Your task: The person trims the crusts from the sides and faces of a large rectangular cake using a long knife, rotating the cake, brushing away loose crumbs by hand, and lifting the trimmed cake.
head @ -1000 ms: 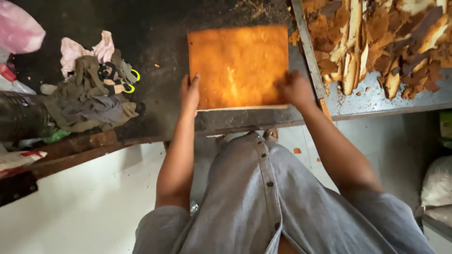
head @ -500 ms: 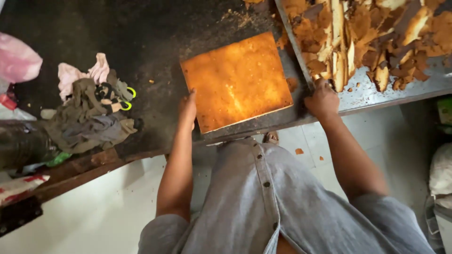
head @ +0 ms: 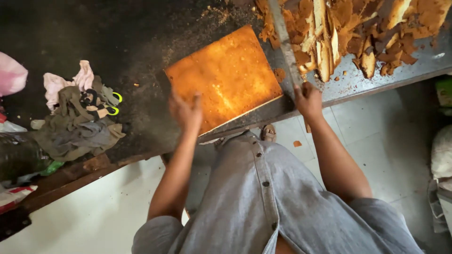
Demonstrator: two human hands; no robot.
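Along the near edge of the dark surface [head: 94, 28] we see an orange-brown square slab [head: 226, 77], lying flat and turned at an angle, one corner toward the far side. Our left hand [head: 186, 112] rests on the slab's near-left edge, its fingers [head: 178, 101] spread and loosely curled onto the top, pressing rather than clasping. Our right hand [head: 308, 99] sits just beside the slab's right corner, at the near end of a long grey bar [head: 284, 42] that runs away toward the far edge; whether those fingers close around the bar we cannot tell.

Beyond the bar, the right part of the surface is a grey metal sheet [head: 414, 63] carrying a heap of brown and pale crust strips [head: 358, 33], with crumbs scattered around it. Fine crumbs also dust the dark area near the slab's far corner.

Toward the left edge lies a pile of crumpled rags [head: 75, 120], olive, grey and pale pink, with a yellow-green loop among them. A pink bag [head: 10, 75] shows at the far left, and a red-and-white packet [head: 14, 195] lies below it near the surface's front rim.

Below the surface we see a white tiled floor [head: 358, 127], one orange crumb on it, and a grey buttoned garment [head: 263, 197].
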